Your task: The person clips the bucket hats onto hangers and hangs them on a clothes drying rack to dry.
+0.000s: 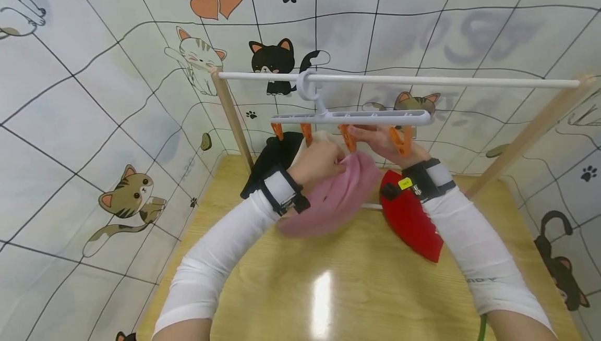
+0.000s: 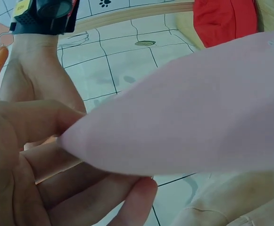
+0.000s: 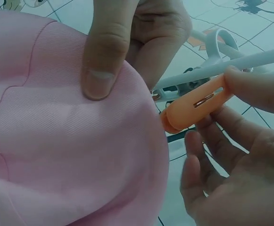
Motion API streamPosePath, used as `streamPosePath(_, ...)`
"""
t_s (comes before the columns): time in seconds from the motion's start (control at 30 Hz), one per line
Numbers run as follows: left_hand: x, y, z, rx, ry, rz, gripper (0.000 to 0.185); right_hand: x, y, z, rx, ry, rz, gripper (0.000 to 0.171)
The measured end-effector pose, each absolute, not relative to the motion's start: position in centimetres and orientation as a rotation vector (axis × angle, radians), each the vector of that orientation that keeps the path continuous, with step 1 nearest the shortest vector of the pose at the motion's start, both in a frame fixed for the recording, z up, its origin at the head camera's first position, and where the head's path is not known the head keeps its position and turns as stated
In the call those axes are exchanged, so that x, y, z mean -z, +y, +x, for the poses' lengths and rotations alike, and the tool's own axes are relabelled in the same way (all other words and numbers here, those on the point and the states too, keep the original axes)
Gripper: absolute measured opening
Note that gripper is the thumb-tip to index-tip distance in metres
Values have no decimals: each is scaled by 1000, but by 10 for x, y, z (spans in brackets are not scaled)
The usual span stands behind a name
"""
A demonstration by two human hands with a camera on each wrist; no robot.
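A pink cloth cap (image 1: 331,197) hangs from my left hand (image 1: 320,165), which pinches its edge between thumb and fingers. In the right wrist view, the left thumb (image 3: 99,80) lies flat on the stitched pink fabric. My right hand (image 1: 387,145) pinches the upper end of an orange clothespin (image 3: 198,103) on a white clip hanger (image 1: 375,118). The clothespin's lower tip is right at the cap's edge. Left of it, a cream cap (image 1: 324,136) and a black cap (image 1: 269,161) hang below two other orange clips, partly behind my left hand.
The hanger hooks over a white rail (image 1: 446,80) between wooden posts. Another orange clip (image 1: 400,142) hangs at the hanger's right, beside my right wrist. A red cloth item (image 1: 413,221) lies on the wooden table (image 1: 272,289) under my right forearm. Cat-patterned walls (image 1: 141,137) stand close behind and beside.
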State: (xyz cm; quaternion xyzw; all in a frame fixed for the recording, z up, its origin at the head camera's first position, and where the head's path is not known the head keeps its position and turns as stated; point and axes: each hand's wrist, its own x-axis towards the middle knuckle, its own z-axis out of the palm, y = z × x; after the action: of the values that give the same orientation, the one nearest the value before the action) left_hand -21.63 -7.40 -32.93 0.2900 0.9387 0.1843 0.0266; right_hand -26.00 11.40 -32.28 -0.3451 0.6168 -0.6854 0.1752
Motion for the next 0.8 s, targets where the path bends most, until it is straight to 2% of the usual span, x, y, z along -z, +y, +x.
streamPosePath(0.3, 330, -74, -223, -573, 2895, 901, 19, 323, 113, -263, 1974, 1783, -857, 22)
streamPosePath(0.8, 326, -76, -223, -711, 2882, 858, 15, 335, 125, -271, 1935, 1785, -812, 28)
